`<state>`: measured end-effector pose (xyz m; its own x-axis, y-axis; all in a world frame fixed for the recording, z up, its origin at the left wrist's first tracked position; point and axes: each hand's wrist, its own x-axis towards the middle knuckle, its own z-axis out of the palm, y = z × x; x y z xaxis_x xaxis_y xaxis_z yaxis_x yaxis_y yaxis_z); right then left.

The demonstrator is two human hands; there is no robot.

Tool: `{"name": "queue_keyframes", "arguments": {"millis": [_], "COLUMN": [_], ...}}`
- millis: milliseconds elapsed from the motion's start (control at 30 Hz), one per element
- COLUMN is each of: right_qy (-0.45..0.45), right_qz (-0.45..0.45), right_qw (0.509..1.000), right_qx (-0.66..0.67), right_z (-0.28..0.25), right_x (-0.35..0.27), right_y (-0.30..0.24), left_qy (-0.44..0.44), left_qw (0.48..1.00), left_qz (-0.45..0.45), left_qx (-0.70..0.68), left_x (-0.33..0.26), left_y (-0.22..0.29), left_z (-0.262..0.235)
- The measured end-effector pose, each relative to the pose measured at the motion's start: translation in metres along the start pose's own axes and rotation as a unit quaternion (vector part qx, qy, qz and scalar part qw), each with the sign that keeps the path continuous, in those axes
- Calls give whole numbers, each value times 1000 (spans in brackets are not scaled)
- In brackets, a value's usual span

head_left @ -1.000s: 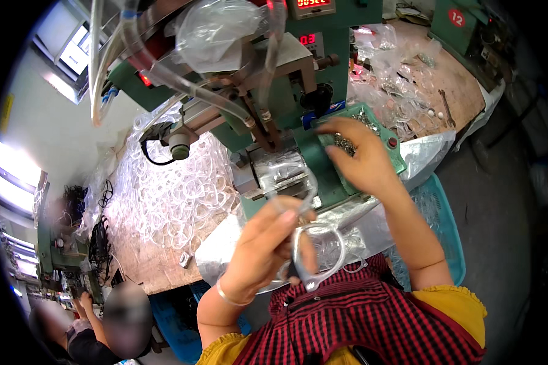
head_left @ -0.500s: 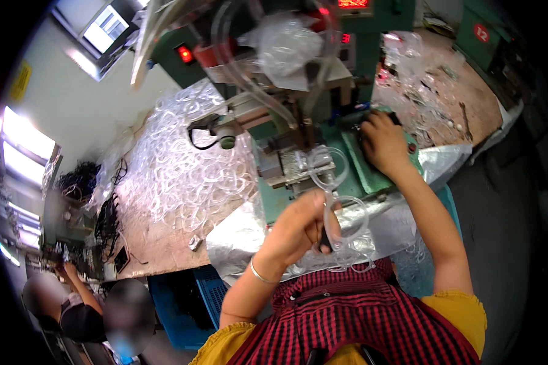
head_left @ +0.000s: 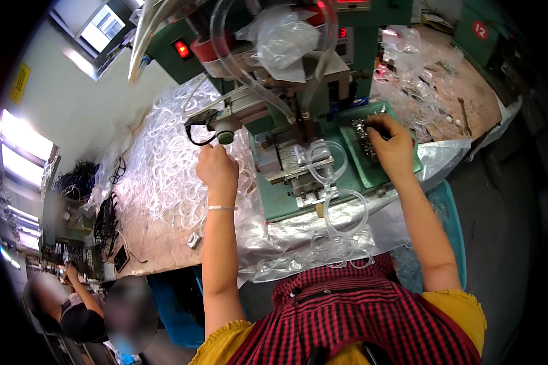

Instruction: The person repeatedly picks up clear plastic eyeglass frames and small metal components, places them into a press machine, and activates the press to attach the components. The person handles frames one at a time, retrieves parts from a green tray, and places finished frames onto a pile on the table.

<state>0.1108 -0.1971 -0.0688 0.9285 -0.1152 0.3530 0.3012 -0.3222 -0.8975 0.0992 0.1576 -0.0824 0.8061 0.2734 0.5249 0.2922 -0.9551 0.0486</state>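
Resting on the green metal bench press (head_left: 286, 201), a clear flexible plastic tubing loop (head_left: 327, 159) lies on the fixture, a second loop (head_left: 346, 213) hanging just below; judged light, soft and slippery, best pinched at the ring's side. Left hand (head_left: 217, 168) curls loosely over the heap of clear plastic rings (head_left: 164, 158), its grasp hidden. Right hand (head_left: 391, 145) pinches among small metal parts (head_left: 363, 135) on the green tray (head_left: 402, 176).

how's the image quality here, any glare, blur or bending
Head view: the bright windows at far left are blown out; straight edges bend toward the dark round rim; a patch at lower left is blurred; the green metal press machine, clear plastic rings, left hand and right hand are sharp and evenly lit.
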Motion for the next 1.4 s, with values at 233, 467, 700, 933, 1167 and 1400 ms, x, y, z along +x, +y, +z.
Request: {"name": "queue_keyframes", "arguments": {"millis": [233,467,700,933,1167,1400], "right_qy": [90,-52,-208,-144,-190,-168], "right_qz": [-82,-9,68,34,115,-31], "right_qw": [983,998,952,966,894,962], "right_qx": [-140,39,214,214,390,214], "right_z": [-51,-47,30,35,46,16], "right_x": [-40,-41,3,-3,-8,-18], "right_y": [14,-46,-82,-79,-95,-86], "left_qy": [26,113,57,160,218,175], "left_qw": [990,845,741,690,641,724], "left_qz": [-20,-87,-140,-107,116,267], "left_qx": [-139,-516,-654,-698,-726,-612], "left_x": [-22,-54,-76,-77,-11,-30], "left_y": [-7,2,6,22,64,79], "left_z": [-28,-85,-52,-73,-150,-144]}}
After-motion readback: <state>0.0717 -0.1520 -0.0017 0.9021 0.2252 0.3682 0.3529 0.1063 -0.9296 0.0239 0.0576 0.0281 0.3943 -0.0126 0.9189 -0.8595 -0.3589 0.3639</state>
